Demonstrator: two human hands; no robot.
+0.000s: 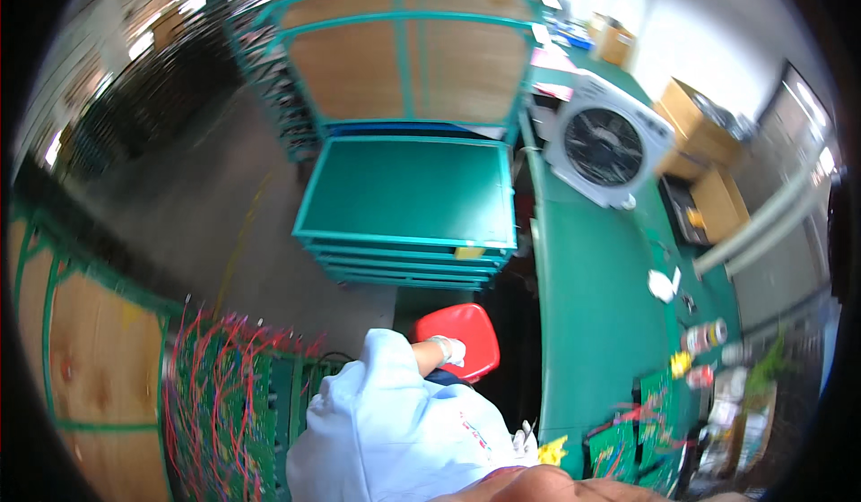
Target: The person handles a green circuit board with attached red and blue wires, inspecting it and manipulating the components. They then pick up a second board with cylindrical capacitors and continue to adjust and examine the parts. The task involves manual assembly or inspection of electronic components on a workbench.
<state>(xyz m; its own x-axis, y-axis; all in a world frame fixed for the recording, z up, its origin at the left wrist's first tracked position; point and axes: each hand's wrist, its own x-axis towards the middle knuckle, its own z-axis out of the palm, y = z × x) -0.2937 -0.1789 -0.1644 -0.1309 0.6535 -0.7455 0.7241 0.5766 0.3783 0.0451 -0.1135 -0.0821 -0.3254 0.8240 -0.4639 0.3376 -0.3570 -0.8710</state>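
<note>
My left arm, in a light blue sleeve, reaches forward to a red plastic stool (480,327). My left hand (454,351), in a white glove, appears over the stool's seat; its fingers are too blurred to show their pose or whether they touch the seat. Low in the picture, my right hand (524,441) shows in part beside the near edge of the green workbench (587,323). It also wears a white glove, and its visible fingers point forward, apart, with nothing seen in them. A yellow object (553,451) lies just to its right.
A green-topped cart (413,188) stands ahead, before a tall rack with wooden panels (350,72). On the bench are a box fan (603,146), cardboard boxes (691,130) and circuit boards (612,453). Boards with red wires (220,394) fill the left side.
</note>
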